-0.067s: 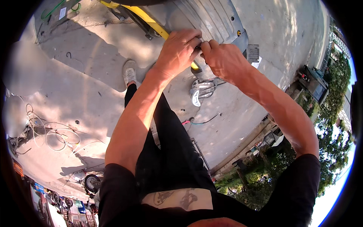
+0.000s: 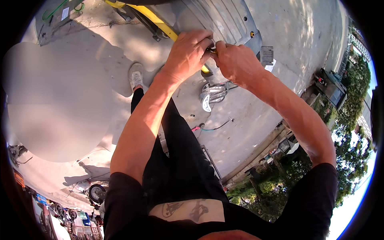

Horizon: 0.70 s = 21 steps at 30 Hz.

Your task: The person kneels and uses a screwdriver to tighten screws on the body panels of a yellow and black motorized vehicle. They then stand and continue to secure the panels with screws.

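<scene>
My left hand (image 2: 187,53) and my right hand (image 2: 239,64) meet at the fingertips above the corner of a grey ribbed panel (image 2: 220,20) with a yellow bar (image 2: 154,21) along its side. Both hands are closed in a pinch. Between them shows a small dark and yellow piece (image 2: 213,50), mostly covered by the fingers and too small to name. Below the hands the yellow bar's dark-tipped end (image 2: 207,72) shows. A clear and grey lamp-like part (image 2: 215,94) lies on the ground nearer to me.
A thin cable with a red end (image 2: 216,127) lies on the concrete. My shoe (image 2: 136,74) stands left of the panel. A large blurred patch hides the left ground. A wheel (image 2: 96,193) shows at lower left, a dark slatted piece (image 2: 267,55) at right, and trees beyond a kerb.
My right fingers have shifted slightly, and more of the small dark and yellow piece shows between the hands. The blurred patch at left has grown.
</scene>
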Each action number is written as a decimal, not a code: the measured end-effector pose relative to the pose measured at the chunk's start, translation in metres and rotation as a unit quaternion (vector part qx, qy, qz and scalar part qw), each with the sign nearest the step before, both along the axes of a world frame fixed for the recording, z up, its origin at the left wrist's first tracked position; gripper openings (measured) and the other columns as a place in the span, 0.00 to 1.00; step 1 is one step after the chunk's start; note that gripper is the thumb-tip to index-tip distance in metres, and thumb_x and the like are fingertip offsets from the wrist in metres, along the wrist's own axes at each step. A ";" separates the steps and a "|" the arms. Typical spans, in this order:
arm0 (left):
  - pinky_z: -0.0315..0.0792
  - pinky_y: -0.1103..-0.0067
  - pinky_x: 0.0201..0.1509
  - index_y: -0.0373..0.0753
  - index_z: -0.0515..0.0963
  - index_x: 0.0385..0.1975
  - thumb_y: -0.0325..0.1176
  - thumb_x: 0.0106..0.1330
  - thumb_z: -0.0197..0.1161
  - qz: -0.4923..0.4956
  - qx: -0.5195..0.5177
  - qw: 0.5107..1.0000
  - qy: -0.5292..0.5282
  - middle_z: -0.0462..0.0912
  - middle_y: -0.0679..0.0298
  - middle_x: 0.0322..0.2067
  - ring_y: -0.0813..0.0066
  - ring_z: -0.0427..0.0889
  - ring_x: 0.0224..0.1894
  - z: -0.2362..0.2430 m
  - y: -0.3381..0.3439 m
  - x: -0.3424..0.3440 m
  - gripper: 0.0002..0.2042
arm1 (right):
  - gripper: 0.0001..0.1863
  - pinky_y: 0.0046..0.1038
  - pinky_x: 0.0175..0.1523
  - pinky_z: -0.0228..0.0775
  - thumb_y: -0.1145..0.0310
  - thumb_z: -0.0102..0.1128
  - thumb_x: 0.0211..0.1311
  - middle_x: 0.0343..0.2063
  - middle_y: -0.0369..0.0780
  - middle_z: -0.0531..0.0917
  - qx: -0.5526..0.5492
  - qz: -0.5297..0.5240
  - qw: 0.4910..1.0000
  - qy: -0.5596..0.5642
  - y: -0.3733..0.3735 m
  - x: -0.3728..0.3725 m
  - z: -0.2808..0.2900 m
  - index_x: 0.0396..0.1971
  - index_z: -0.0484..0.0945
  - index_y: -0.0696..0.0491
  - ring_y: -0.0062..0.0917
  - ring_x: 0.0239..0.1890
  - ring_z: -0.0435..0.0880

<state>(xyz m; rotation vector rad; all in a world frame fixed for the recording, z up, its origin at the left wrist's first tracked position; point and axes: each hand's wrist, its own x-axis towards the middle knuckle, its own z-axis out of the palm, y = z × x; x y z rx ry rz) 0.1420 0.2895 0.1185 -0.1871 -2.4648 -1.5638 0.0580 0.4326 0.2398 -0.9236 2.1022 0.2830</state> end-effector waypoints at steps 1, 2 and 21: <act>0.72 0.66 0.56 0.39 0.84 0.36 0.27 0.57 0.73 0.009 -0.008 1.000 0.006 0.83 0.67 0.49 0.62 0.82 0.51 0.001 0.001 0.000 0.09 | 0.13 0.44 0.37 0.81 0.66 0.60 0.73 0.33 0.49 0.83 0.012 0.006 1.000 -0.005 -0.001 -0.001 -0.001 0.47 0.75 0.60 0.48 0.34 0.88; 0.73 0.66 0.56 0.38 0.84 0.36 0.27 0.57 0.73 0.018 -0.016 1.000 0.013 0.84 0.67 0.49 0.62 0.82 0.51 0.002 0.003 -0.001 0.09 | 0.13 0.41 0.36 0.82 0.70 0.62 0.67 0.36 0.47 0.83 0.023 0.012 1.000 -0.009 -0.002 -0.001 -0.003 0.47 0.76 0.61 0.45 0.36 0.89; 0.72 0.66 0.58 0.39 0.84 0.37 0.27 0.57 0.72 0.018 -0.002 1.000 0.006 0.83 0.67 0.50 0.63 0.82 0.53 0.000 0.003 -0.001 0.09 | 0.13 0.39 0.32 0.80 0.71 0.66 0.62 0.32 0.46 0.82 -0.109 0.046 0.986 0.120 0.005 0.007 -0.003 0.45 0.78 0.59 0.43 0.30 0.87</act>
